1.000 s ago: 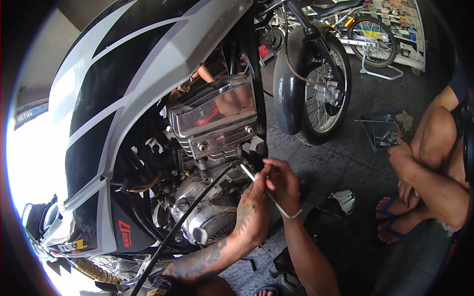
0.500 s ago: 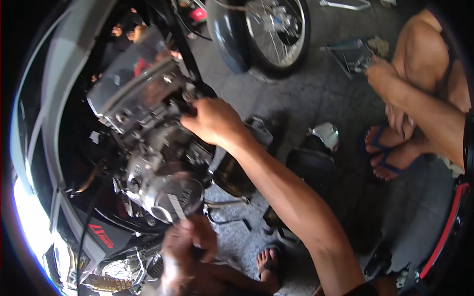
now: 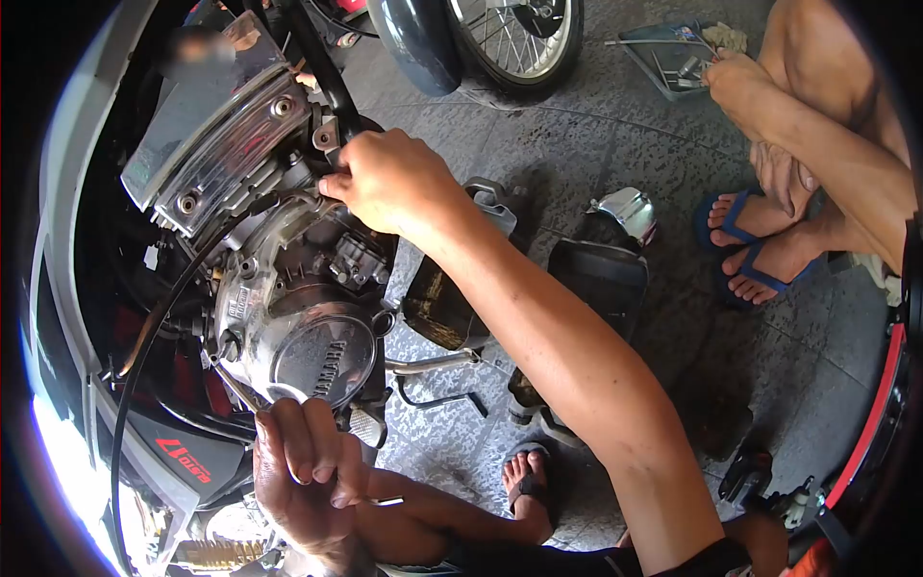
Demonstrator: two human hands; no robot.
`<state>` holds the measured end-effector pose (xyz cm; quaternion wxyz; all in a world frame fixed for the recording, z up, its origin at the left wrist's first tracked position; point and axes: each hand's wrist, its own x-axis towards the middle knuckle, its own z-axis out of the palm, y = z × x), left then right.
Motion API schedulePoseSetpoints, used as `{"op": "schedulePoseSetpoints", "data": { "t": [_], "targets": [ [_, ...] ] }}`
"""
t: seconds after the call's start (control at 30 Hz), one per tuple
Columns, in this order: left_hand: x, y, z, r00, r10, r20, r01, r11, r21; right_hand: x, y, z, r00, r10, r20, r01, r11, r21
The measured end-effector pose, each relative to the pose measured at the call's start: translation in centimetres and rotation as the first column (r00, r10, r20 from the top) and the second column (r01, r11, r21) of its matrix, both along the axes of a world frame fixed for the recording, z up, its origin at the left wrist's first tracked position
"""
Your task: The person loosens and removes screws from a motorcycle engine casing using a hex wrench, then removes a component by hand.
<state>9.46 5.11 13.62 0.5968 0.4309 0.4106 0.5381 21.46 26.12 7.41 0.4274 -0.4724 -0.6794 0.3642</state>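
Observation:
A motorcycle engine with a round YAMAHA cover (image 3: 327, 356) stands in front of me. My right hand (image 3: 389, 183) reaches across from the lower right. Its fingers are closed round the lower part of a black frame tube (image 3: 332, 82), beside a small bracket above the engine; the fingertips are hidden. Below the engine cover, my left hand (image 3: 308, 471) is palm up with curled fingers, closed on a thin metal tool (image 3: 386, 501). One end shows right of the fingers, and a slender length points up-left toward the engine's lower edge. Its exact kind is unclear.
At the right a person's hand (image 3: 735, 82) reaches to a tray of tools (image 3: 673, 72); that person wears blue flip-flops (image 3: 755, 269). A spoked wheel (image 3: 519, 43) stands at the back. Dark removed parts (image 3: 601, 279) and a chrome cover (image 3: 627, 213) lie on the floor.
The view has shifted, so the engine sits higher and farther left. My left hand has moved left and turned, tilting the tool's upper end leftward. My right hand keeps its hold.

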Motion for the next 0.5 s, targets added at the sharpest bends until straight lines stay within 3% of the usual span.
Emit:
{"op": "schedulePoseSetpoints", "data": {
  "t": [0.07,0.13,0.2,0.43,0.5],
  "targets": [
    [0.3,0.0,0.1,1.0,0.001,0.007,-0.001,1.0,-0.001,-0.3,0.2,0.1,1.0,-0.001,-0.017,0.001,1.0,0.007],
    [1.0,0.0,0.2,0.973,0.181,0.14,-0.176,0.983,-0.047,-0.4,0.4,-0.5,0.999,-0.001,-0.036,0.002,1.0,0.012],
    [0.9,-0.1,0.2,0.977,0.177,0.121,-0.173,0.984,-0.041,-0.3,0.7,-1.5,0.954,0.11,-0.278,-0.117,0.993,-0.011],
    [1.1,0.0,0.2,0.98,0.17,0.101,-0.169,0.985,-0.015,-1.1,0.6,-1.1,0.991,-0.032,-0.127,0.023,0.997,-0.073],
    [0.8,-0.1,0.2,0.984,0.151,0.097,-0.15,0.989,-0.01,-0.8,0.5,-1.6,0.944,0.057,-0.326,-0.065,0.998,-0.016]
  ]
}}
